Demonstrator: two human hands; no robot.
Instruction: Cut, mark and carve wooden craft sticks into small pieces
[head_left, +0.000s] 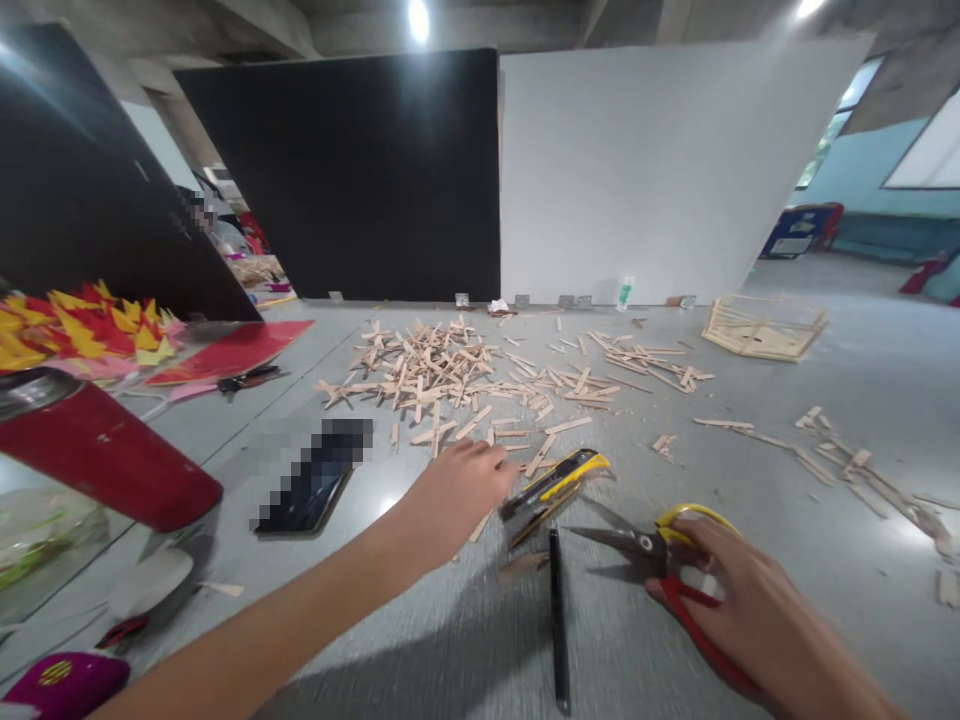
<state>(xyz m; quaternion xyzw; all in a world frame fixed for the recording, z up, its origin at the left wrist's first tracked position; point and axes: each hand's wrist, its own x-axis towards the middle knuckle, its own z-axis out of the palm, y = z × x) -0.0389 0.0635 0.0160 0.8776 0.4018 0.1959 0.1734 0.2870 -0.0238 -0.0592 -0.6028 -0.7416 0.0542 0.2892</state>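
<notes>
My left hand [466, 488] is low over the table at the near edge of a pile of flat wooden craft sticks [435, 370]. Its fingers are curled together, and what they hold, if anything, is hidden. Just right of it lies a yellow and black utility knife [559, 482]. My right hand [757, 600] grips scissors [649, 545] with yellow and red handles; their blades are spread and point left. Between the hands, a black pen [556, 620] lies lengthwise near a small wooden scrap [525, 565].
A phone [315, 490], a tilted red flask [112, 450] and a white computer mouse [154, 580] are at left. Black [360, 180] and white [637, 170] panels stand behind. A small stick-built frame [765, 335] sits at back right, with wooden scraps [862, 465] nearer.
</notes>
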